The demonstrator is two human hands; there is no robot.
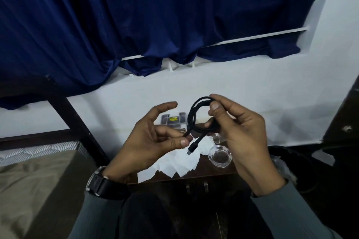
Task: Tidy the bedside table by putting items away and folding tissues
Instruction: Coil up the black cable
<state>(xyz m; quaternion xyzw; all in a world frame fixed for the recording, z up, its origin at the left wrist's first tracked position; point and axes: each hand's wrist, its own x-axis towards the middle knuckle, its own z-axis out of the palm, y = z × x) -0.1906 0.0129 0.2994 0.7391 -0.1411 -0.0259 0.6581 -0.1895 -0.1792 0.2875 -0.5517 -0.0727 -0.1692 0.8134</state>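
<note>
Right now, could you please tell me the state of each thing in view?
black cable: coiled in loops, plug end hanging free.
right hand: grips the coil.
left hand: pinches the cable's tail.
tissues: unfolded, in a loose heap.
glass bowl: upright, looks empty.
blue curtain: drawn.

1. You are holding both hands raised in front of you, close together, with your forearms coming in from the lower left and lower right.
2. Your left hand (153,137) is facing its palm toward the right hand, with the thumb lifted and stretched out above the fingers.
3. Its fingers (174,141) are curling inward, and their tips are pinching a loose strand of the cable (194,114).
4. Your right hand (242,132) is standing just beside the left, its thumb and forefinger pinching the top of the cable's loops.
5. Its lower fingers are curling round the loops from beneath.
6. Your wrists are sitting roughly level with each other.
</note>
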